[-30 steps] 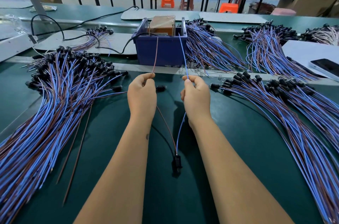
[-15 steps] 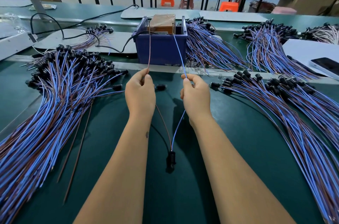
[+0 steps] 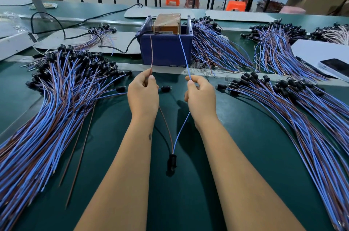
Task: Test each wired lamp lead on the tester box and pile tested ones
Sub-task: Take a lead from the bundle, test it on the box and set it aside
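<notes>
Lead wires [image 3: 151,52] pinched, reaching tester box [image 3: 167,22].

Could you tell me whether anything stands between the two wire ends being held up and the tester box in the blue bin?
Nothing visible does. The left hand pinches the brown wire and the right hand the blue wire; both rise freely over the front wall of the blue bin toward the tester box.

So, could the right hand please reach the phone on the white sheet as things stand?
Probably not yet: the right hand pinches the blue wire, and a pile of leads lies between it and the phone.
</notes>
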Demonstrator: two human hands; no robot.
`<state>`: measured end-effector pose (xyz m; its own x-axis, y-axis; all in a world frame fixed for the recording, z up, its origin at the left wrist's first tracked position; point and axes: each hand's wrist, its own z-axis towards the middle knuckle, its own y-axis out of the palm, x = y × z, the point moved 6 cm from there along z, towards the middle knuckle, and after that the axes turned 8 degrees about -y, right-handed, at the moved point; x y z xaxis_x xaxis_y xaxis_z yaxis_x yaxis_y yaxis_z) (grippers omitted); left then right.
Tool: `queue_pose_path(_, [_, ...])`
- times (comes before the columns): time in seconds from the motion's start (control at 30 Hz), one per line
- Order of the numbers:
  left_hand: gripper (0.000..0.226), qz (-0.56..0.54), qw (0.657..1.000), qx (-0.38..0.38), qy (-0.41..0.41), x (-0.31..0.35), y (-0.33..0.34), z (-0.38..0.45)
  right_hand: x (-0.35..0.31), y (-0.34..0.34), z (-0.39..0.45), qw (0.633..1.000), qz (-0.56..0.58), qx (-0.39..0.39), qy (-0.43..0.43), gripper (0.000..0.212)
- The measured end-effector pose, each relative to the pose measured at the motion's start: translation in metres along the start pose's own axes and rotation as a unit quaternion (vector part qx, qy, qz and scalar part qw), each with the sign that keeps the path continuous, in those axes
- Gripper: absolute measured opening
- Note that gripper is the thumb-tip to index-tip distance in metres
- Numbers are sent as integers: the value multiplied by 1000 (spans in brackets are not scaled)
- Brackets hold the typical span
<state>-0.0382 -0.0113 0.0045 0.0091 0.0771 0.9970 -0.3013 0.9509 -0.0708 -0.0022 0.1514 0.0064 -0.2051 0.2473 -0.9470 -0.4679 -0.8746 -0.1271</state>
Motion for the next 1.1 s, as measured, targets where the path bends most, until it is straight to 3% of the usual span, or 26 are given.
queue_pose_path(1.1, [27, 10, 1000, -13, 6, 0, 4, 0, 1, 1, 1, 1000, -21, -11, -1, 22])
